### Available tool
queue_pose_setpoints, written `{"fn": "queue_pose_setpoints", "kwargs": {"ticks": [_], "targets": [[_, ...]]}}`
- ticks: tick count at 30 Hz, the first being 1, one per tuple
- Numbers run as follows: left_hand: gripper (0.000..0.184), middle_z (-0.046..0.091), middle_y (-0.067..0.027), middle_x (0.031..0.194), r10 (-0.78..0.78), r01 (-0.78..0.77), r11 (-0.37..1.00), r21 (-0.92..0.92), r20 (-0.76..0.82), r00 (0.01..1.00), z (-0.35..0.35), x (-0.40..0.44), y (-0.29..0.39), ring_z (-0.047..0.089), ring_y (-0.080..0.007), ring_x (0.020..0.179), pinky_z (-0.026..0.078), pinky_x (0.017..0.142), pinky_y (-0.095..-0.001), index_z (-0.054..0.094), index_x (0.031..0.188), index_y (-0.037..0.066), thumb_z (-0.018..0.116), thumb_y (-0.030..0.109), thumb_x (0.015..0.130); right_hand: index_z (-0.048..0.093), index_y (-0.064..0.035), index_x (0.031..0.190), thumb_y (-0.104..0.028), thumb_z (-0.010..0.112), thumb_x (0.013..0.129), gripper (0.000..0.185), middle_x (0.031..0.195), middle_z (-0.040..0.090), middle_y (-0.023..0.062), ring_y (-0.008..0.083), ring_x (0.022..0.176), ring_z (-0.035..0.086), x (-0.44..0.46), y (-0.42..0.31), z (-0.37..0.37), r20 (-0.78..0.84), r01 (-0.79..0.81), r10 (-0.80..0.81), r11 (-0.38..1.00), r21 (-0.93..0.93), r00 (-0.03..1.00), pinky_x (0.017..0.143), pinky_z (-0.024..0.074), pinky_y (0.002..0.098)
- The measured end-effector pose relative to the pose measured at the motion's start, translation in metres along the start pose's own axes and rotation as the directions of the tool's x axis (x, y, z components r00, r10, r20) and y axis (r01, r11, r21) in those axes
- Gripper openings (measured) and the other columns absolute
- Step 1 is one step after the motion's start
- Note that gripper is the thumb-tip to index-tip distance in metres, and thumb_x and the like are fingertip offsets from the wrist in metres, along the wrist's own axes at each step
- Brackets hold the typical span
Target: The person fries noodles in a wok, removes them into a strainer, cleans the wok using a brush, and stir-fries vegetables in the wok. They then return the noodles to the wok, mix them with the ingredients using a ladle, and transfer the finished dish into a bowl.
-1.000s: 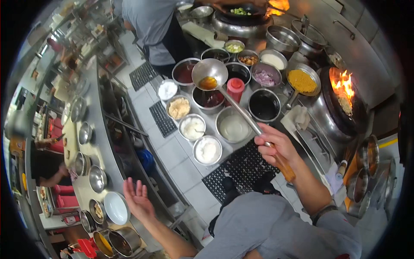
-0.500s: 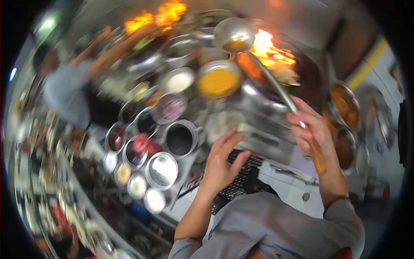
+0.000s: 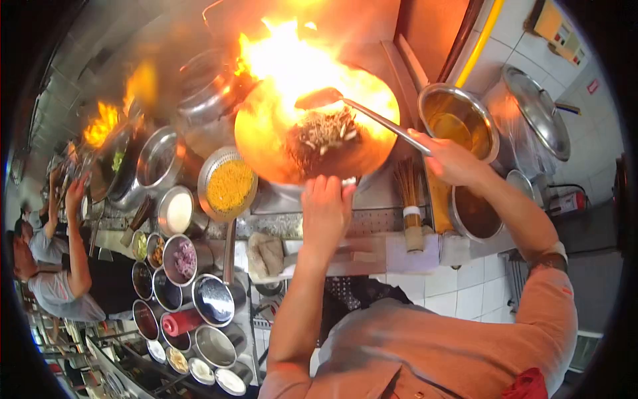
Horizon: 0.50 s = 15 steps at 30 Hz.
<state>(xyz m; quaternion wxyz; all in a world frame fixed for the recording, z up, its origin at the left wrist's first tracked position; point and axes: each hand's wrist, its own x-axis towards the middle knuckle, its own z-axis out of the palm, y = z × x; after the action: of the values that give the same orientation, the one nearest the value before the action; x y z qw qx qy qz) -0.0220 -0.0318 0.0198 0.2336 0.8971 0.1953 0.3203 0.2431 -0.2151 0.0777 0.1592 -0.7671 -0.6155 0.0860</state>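
Observation:
A large wok (image 3: 262, 156) stands on the stove, lit orange by tall flames (image 3: 286, 50) at its far side. Dark shredded food (image 3: 325, 133) with pale pieces lies inside it. My right hand (image 3: 445, 156) is closed round the handle of a ladle (image 3: 382, 116), whose bowl is over the food in the wok. At the near rim, my left hand (image 3: 325, 209) has its fingers curled on the wok; what lies under them is partly hidden.
Left of the wok, a strainer (image 3: 229, 189) of yellow food rests near several seasoning pots (image 3: 216, 299) and a red bottle (image 3: 181, 322). To the right are a bamboo brush (image 3: 409, 193), a steel pot (image 3: 458, 123) and a lid (image 3: 535, 113). Another person (image 3: 53, 286) works at far left.
The ladle has come down from the air into the wok. My left hand has gone from open to gripping the wok's near rim. The flames are larger, and the view has turned right.

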Motion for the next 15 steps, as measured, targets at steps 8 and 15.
{"fn": "queue_pose_setpoints", "kwargs": {"ticks": [8, 15], "targets": [[0.021, 0.053, -0.0179, 0.090, -0.052, 0.055, 0.996, -0.068, 0.045, 0.998, -0.009, -0.015, -0.010, 0.052, -0.0406, 0.089, 0.042, 0.080, -0.0532, 0.057, 0.090, 0.003, 0.072, 0.018, 0.092, 0.052, -0.0157, 0.149, -0.005, 0.055, 0.089, 0.061, 0.132, 0.067, 0.0151, 0.0310, 0.111, 0.068, 0.001, -0.006, -0.033, 0.097, -0.174, 0.177, 0.984, -0.036, 0.979, 0.095, 0.0519, 0.0392], [0.022, 0.055, -0.0183, 0.090, 0.095, -0.099, 0.989, -0.113, -0.041, 0.995, -0.072, -0.029, -0.001, 0.052, -0.0399, 0.091, 0.043, 0.082, -0.0531, 0.059, 0.089, 0.002, 0.073, 0.019, 0.089, 0.059, -0.0105, 0.145, 0.006, 0.059, 0.085, 0.062, 0.125, 0.072, 0.0079, 0.0153, 0.116, 0.064, -0.045, -0.049, -0.077, 0.235, -0.411, 0.344, 0.834, 0.369, 0.909, 0.103, 0.0486, 0.0303]]}}
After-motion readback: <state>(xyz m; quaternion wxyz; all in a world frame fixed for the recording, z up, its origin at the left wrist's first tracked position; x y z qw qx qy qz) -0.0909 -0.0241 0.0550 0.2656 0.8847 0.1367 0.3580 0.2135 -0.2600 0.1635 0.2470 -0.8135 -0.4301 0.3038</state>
